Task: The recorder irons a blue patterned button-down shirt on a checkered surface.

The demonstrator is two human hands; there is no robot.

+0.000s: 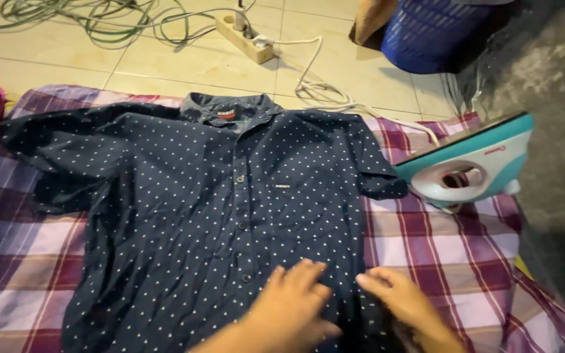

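Nearest the camera, the left hand (293, 306) and right hand (405, 302) lie flat and unclenched, fingers spread, pressing the lower front of a navy dotted shirt (217, 196). The shirt is spread face up, buttoned, on a purple plaid cloth (439, 248) on the floor. Just beside its right sleeve, a teal and white iron (469, 167) stands upright. Beyond, a power strip (243, 36) and cables lie on tiles.

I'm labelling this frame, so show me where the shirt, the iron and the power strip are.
shirt (197, 189): head view, chest panel.
iron (472, 163): head view, teal body above the handle.
power strip (243, 38): head view, its top face.
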